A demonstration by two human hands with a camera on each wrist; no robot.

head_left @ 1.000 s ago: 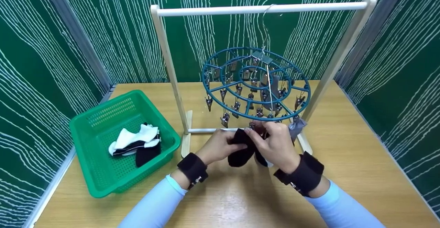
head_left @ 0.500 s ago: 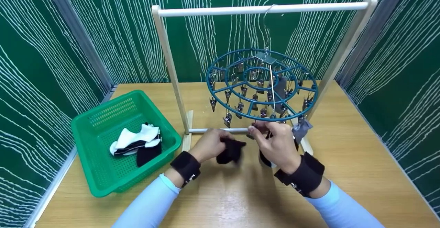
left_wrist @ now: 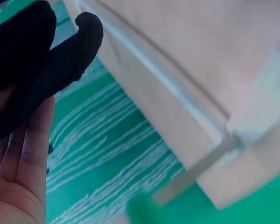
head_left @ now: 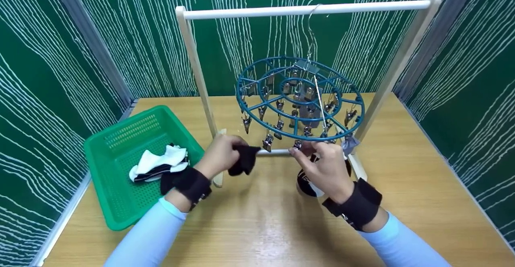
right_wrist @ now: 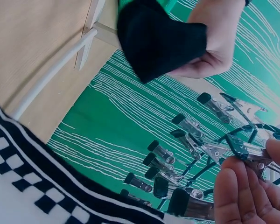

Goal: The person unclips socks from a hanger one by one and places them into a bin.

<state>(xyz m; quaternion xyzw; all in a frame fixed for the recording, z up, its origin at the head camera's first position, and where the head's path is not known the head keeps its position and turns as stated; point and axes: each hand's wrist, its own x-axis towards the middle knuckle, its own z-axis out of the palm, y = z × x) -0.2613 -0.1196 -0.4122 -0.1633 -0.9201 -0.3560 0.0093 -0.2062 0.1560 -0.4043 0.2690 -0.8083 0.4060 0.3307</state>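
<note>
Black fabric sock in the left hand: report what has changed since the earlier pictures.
The left hand has moved the black fabric sock leftward, away from the silver metal clip, toward the green plastic basket. The round teal hanger swung slightly right, then back. The right hand stays pinching the clip; the white and black fabric pile in the basket lies unmoved.

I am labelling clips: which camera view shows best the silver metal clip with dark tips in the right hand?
The right wrist view: the clip appears large there, pinched by the right hand. The head view shows it small, below the round teal hanger; the left wrist view does not show it.
</note>
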